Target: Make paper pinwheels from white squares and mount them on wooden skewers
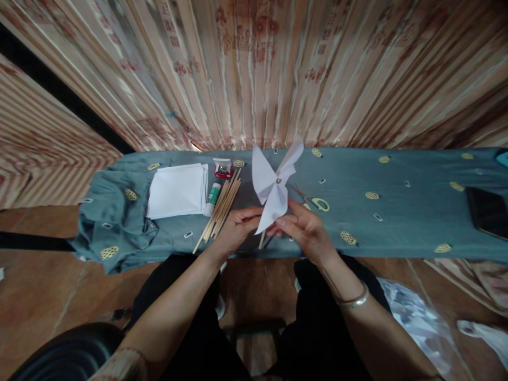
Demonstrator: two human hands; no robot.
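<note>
At frame centre, left hand (234, 228) and right hand (307, 230) pinch the lower blade of a white paper pinwheel (273, 182), apparently finished, already folded and pinned on its stick (262, 242); unused skewers (220, 209) and paper sheets (177, 190) lie centre-left.

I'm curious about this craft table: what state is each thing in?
Pinwheel: folded, pinned at centre, held upright.
Left hand: gripping pinwheel.
Right hand: pinching pinwheel blade.
Paper sheets: stacked flat.
Wooden sticks: lying bundled.
Glue stick: lying down.
Pin box: open.
Scissors: lying flat.
Phone: screen dark.
</note>
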